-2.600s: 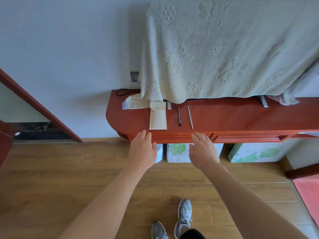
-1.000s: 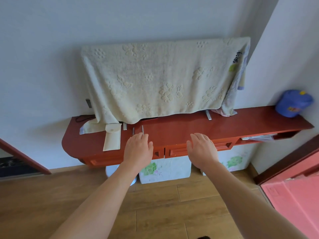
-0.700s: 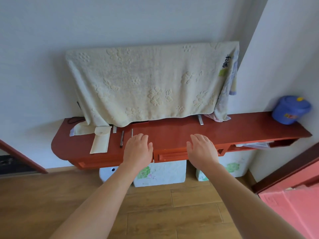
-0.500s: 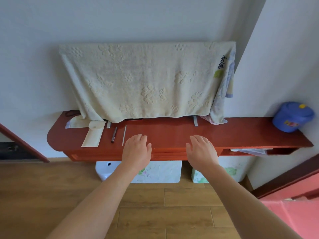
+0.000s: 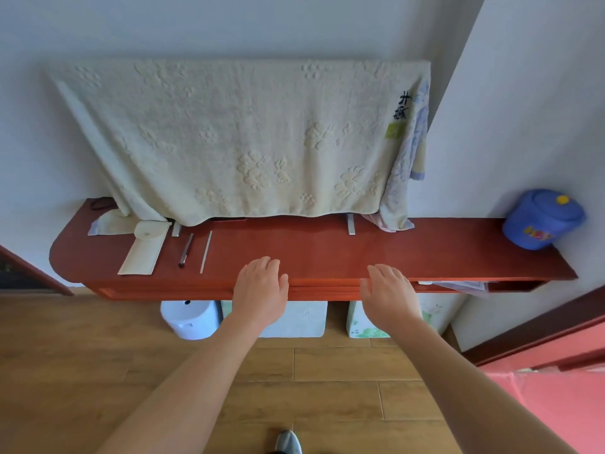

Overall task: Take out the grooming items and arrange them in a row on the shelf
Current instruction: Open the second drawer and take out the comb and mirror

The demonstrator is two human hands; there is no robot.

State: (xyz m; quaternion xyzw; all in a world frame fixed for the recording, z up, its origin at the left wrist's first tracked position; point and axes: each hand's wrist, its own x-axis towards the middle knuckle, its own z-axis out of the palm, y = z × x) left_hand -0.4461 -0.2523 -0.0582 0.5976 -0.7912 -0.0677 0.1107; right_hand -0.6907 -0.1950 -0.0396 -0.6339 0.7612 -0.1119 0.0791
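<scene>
Both flat, empty: left hand (image 5: 260, 290), right hand (image 5: 389, 294) | now well right of pouch (image 5: 144, 250)

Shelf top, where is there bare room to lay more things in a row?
The long bare stretch of the shelf runs from the thin stick rightward to the blue tub, in front of the towel. The left end is crowded: the pouch, the dark stick and the thin stick lie side by side.
</scene>
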